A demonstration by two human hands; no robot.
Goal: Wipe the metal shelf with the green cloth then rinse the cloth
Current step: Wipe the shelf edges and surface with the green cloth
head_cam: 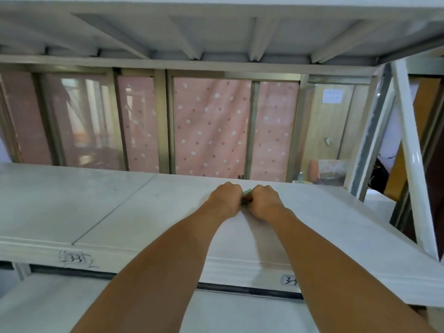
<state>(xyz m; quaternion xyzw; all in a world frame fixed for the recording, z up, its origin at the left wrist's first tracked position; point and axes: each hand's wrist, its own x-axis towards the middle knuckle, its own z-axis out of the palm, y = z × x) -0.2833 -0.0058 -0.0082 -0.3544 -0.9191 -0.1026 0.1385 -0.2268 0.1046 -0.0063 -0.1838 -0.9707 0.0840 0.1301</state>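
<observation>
The white metal shelf (134, 207) stretches across the view at chest height. Both my arms reach over it toward its back edge. My left hand (225, 199) and my right hand (265, 200) are fisted side by side, pressed down on the shelf surface. Between them only a small sliver of the green cloth (246, 193) shows; the rest is hidden inside my fists. Both hands grip it.
Another white shelf (216, 25) hangs overhead, and a lower one (60, 308) lies beneath. A white upright post (413, 159) stands at the right. Behind the shelf are a metal window frame (165, 121) and a pink dotted curtain (211, 131).
</observation>
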